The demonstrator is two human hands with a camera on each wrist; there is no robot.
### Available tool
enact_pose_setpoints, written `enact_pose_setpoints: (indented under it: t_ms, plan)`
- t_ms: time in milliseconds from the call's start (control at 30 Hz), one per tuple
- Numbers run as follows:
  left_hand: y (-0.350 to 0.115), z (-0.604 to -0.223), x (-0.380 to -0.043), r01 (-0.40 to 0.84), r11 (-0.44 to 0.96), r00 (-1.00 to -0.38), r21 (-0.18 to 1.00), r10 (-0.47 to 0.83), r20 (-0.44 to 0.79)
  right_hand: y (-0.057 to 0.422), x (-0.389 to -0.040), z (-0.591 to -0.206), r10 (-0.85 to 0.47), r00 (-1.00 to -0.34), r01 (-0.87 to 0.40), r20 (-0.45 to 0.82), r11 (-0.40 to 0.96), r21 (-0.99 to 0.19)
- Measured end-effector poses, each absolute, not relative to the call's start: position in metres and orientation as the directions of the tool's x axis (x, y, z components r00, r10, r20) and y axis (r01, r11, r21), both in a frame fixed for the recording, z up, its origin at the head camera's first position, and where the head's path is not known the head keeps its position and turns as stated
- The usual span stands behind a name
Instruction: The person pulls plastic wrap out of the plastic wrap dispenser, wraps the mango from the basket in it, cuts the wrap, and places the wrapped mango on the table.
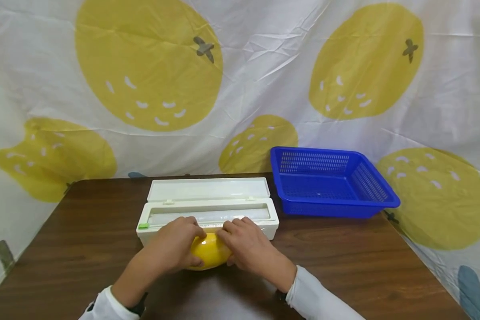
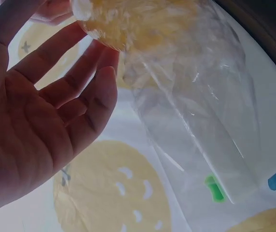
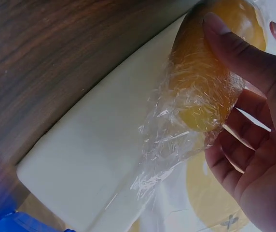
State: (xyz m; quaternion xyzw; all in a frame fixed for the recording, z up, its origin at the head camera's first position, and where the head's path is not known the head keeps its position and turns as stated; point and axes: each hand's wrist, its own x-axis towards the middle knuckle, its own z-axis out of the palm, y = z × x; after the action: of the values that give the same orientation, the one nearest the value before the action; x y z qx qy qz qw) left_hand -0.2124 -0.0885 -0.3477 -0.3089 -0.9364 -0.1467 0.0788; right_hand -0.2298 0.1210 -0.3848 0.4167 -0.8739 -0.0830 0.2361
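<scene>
Between my two hands is a smooth yellow oval fruit (image 1: 211, 251), partly wrapped in clear cling film (image 3: 169, 135). My left hand (image 1: 175, 243) holds its left end, fingers over the top and thumb low on the near side. On the other end, my right hand (image 1: 251, 245) grips it; in the right wrist view the thumb lies along the fruit and the fingers curl behind. Film stretches from the fruit towards a white cling film dispenser (image 1: 208, 203), just beyond the hands with its lid raised. A green slider (image 1: 143, 226) sits at the dispenser's left front edge.
A blue plastic basket (image 1: 332, 210) stands at the back right of the dark wooden table (image 1: 340, 253), right of the dispenser. Behind the table hangs a white cloth (image 1: 260, 66) printed with large yellow fruits. The film roll (image 1: 212, 215) lies inside the dispenser.
</scene>
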Motion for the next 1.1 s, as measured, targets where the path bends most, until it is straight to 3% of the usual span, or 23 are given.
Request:
enact_pose_setpoints:
  t_ms: [600, 1100]
  plan:
    - [-0.083, -0.356, -0.212, 0.638, 0.759, -0.758, 0.13, 0.59, 0.277, 0.12, -0.229, -0.384, -0.766, -0.581, -0.697, 0.274, 0.643, 0.319]
    - [-0.076, -0.36, -0.206, 0.606, 0.788, -0.778, 0.103, 0.562, 0.281, 0.121, -0.228, -0.383, -0.764, -0.601, -0.707, 0.236, 0.646, 0.288]
